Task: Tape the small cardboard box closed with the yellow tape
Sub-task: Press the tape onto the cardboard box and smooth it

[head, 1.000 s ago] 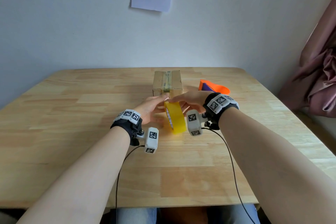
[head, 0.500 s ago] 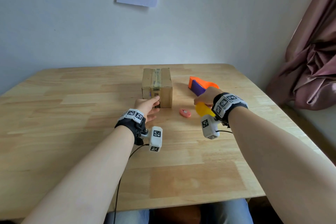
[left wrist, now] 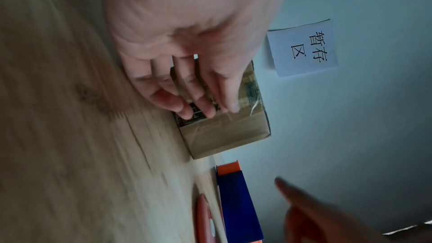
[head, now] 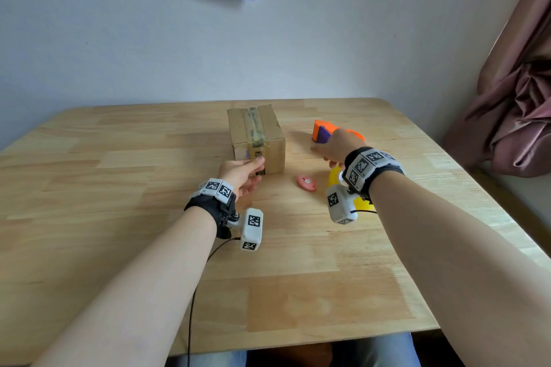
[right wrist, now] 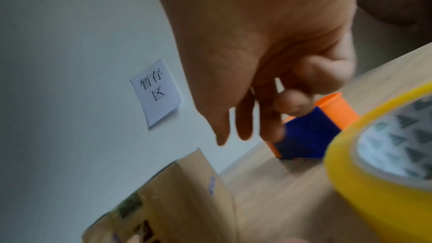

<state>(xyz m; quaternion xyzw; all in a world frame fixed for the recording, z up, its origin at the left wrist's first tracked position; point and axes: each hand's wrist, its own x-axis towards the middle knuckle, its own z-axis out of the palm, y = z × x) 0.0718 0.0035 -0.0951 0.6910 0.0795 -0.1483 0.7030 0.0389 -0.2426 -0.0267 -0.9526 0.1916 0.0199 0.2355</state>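
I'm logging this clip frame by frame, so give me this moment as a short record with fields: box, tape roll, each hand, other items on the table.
box: small cardboard box on the wooden table, a tape strip already along its top
tape roll: yellow tape lying on the table under the right wrist
left hand: left hand open, fingertips on the box's near face
right hand: right hand reaching to the orange and blue tape cutter, contact unclear
other: small pink oval object between box and roll
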